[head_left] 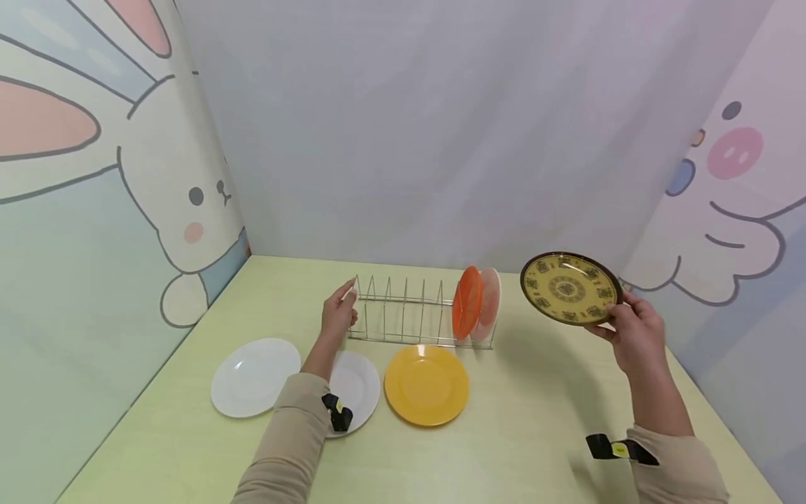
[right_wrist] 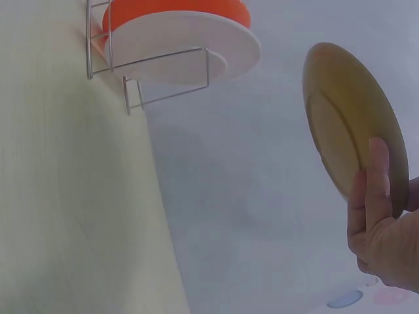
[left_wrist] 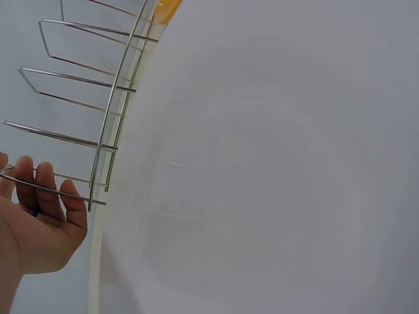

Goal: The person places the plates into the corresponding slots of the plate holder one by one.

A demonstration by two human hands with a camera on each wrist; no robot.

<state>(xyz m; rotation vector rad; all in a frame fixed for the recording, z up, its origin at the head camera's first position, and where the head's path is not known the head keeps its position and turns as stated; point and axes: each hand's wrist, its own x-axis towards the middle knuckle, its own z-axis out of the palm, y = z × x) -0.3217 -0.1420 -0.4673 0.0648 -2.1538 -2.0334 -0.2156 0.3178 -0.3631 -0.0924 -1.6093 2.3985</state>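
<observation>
Holding the patterned plate point(head_left: 569, 288) right of the rack point(head_left: 403, 342), the right hand point(head_left: 639, 332) is pinching only its edge, risking a slip; the left hand point(head_left: 338, 310) is gripping the rack's end, perhaps loosely.

Room in wire rack point(head_left: 404, 308) left of blocking orange plate point(head_left: 467, 304)
</observation>
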